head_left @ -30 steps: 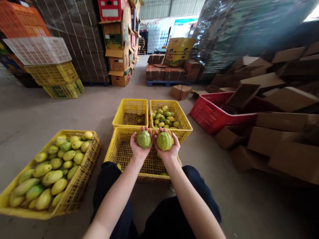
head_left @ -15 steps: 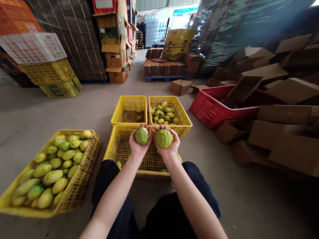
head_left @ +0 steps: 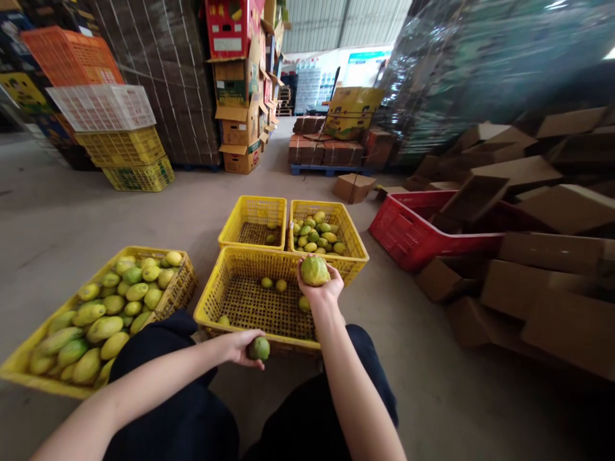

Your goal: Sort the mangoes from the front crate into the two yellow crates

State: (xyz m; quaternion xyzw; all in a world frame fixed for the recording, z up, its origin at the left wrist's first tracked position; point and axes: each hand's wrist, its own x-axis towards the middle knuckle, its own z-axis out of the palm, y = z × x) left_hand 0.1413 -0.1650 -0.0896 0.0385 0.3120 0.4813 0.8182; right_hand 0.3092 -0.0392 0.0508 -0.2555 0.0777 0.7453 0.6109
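Observation:
My right hand (head_left: 321,282), palm up, cups a round, bumpy yellow-green fruit (head_left: 314,271) above the right side of the near yellow crate (head_left: 206,307). Lower and to the left, my left hand (head_left: 247,347) is turned sideways around a smaller-looking dark green fruit (head_left: 259,347), just in front of that crate's near rim. A few yellow-green fruits (head_left: 280,285) lie on the slatted bottom of the near crate. Part of one is hidden by my right wrist.
A full yellow crate of long yellow-green fruits (head_left: 103,326) stands at the left. Behind the near crate are a left crate (head_left: 225,224) with a few fruits and a right crate (head_left: 358,240) with several. A red crate (head_left: 403,230) and loose cardboard boxes (head_left: 538,275) fill the right.
My left hand has moved down and left toward me with its fruit, away from my right hand. The right hand stays over the crate, still holding its fruit. The view has tilted up slightly.

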